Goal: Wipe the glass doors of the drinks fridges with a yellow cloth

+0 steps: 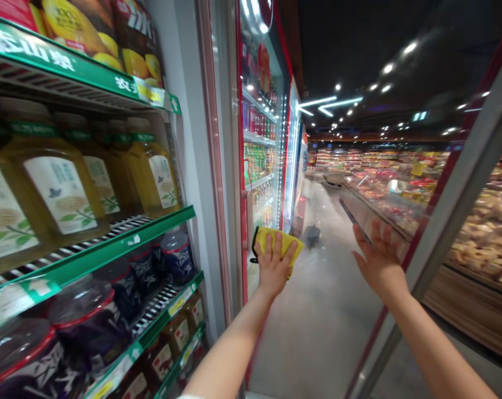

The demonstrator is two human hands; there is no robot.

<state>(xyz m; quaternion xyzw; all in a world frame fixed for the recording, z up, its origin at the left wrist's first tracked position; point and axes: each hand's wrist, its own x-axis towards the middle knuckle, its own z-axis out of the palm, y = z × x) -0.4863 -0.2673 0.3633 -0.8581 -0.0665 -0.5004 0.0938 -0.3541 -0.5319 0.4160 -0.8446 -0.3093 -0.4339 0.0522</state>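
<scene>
Near the middle of the head view my left hand (274, 267) has its fingers spread over a yellow cloth (278, 244) with a black edge, pressing it flat against the glass door. To the right, my right hand (381, 257) rests on or close to the same door with fingers apart and nothing in it. The door's metal and red frame (450, 188) slants along the right, beyond my right hand. Both arms reach up from the bottom edge.
At the left, green-edged shelves (151, 235) hold bottles of yellow drink (63, 183) and dark purple bottles (176, 257). More lit coolers (261, 127) stand beyond. Through the glass show a grey floor (317, 321) and a food display (487, 227) at the right.
</scene>
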